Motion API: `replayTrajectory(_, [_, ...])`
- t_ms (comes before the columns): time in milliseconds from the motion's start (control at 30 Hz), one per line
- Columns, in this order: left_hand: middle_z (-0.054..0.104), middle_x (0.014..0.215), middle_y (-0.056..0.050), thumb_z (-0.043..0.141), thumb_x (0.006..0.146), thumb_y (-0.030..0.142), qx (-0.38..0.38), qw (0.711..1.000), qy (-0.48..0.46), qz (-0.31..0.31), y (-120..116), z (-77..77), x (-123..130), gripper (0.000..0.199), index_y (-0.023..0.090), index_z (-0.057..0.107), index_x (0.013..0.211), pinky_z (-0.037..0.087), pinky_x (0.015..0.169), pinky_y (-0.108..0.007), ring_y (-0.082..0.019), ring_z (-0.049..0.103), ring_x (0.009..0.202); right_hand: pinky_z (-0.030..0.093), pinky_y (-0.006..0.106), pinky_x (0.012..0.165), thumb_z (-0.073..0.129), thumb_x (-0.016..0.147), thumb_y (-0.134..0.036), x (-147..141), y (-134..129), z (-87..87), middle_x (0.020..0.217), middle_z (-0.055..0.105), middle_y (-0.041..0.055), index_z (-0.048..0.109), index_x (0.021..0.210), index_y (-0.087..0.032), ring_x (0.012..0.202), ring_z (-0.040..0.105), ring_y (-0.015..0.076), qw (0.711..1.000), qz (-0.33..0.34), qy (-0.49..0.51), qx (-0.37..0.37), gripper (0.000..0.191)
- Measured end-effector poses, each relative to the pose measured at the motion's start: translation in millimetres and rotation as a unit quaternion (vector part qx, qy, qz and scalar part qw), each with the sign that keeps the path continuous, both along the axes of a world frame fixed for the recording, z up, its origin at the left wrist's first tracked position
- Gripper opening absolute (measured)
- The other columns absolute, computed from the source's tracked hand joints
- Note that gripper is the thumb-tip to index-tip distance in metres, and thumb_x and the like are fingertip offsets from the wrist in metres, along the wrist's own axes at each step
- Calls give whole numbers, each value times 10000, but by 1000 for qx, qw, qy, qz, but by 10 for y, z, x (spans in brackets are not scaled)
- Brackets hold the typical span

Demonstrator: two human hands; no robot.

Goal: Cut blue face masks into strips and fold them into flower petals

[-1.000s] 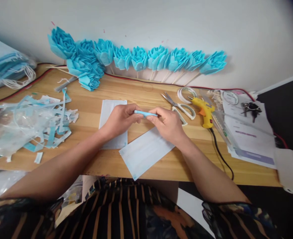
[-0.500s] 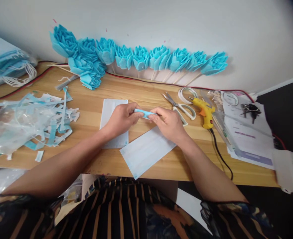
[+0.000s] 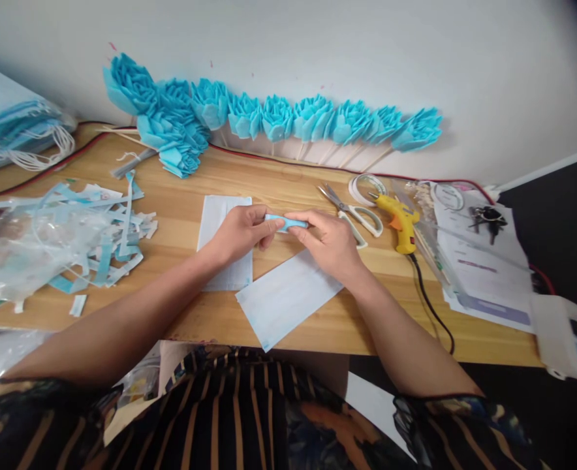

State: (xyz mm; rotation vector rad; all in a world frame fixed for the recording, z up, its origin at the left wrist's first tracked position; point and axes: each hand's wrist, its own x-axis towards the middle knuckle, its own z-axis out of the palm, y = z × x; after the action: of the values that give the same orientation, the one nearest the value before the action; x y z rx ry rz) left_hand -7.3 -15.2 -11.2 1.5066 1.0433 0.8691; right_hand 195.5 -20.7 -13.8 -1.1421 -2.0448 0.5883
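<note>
A small folded blue strip (image 3: pixel 293 223) is pinched between my two hands above the middle of the desk. My left hand (image 3: pixel 249 230) grips its left end between thumb and fingers, and my right hand (image 3: pixel 328 240) holds the right end the same way. Under my left hand lies a pale rectangular sheet (image 3: pixel 226 277). A second pale sheet (image 3: pixel 286 300) lies slanted on the wood, its upper right part beneath my right hand. White-handled scissors (image 3: pixel 352 212) rest open just beyond my right hand.
Blue flowers on sticks (image 3: pixel 312 117) lean along the wall. Cut scraps (image 3: pixel 105 251) and clear plastic (image 3: pixel 9 254) lie left. On the right are a yellow glue gun (image 3: pixel 402 225), tape roll (image 3: pixel 361 189), keys (image 3: pixel 489 219), papers (image 3: pixel 484 274) and a white container (image 3: pixel 560 333).
The fingers of both hands have shifted slightly on the blue strip, and the right fingers reach further over it. The view has moved a little.
</note>
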Motion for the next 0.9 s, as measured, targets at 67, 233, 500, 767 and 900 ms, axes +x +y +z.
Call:
replayTrajectory(67, [603,566,-14,644,862,480,-8,1000,-17,-9,6,4,5,381,166,573,658,397,554,-258,-113,521,527,544,350,816,654,915,-273,0,5,-17,1024,784,31,755,1084,-262,882,702,197,1000,-13,16,0,197])
replayTrajectory(233, [634,619,-21,627,870,410,29,999,17,8,30,-12,-9,320,162,585,672,417,582,-257,-120,550,562,538,342,817,654,907,-279,-1,12,-7,1033,782,35,754,1080,-257,898,703,198,999,-25,32,-12,201])
replayTrajectory(500, [571,610,7,536,890,311,194,963,185,19,-46,4,5,225,183,584,711,307,591,-273,-136,486,580,388,262,602,527,994,-424,-9,-19,67,650,672,-8,700,793,-189,589,579,128,995,37,-50,-75,355])
replayTrajectory(767, [512,587,22,528,901,324,201,965,165,35,-92,24,32,204,187,593,764,290,579,-274,-132,448,579,343,268,579,489,997,-506,-23,-41,117,547,567,-21,573,614,-204,539,496,117,998,18,-58,-34,495])
replayTrajectory(900, [513,560,31,555,901,357,130,988,70,48,-55,-12,36,231,186,562,745,313,545,-266,-117,434,536,366,255,569,555,973,-443,-15,-23,103,640,651,-21,682,792,-206,565,524,120,997,10,-19,-71,323])
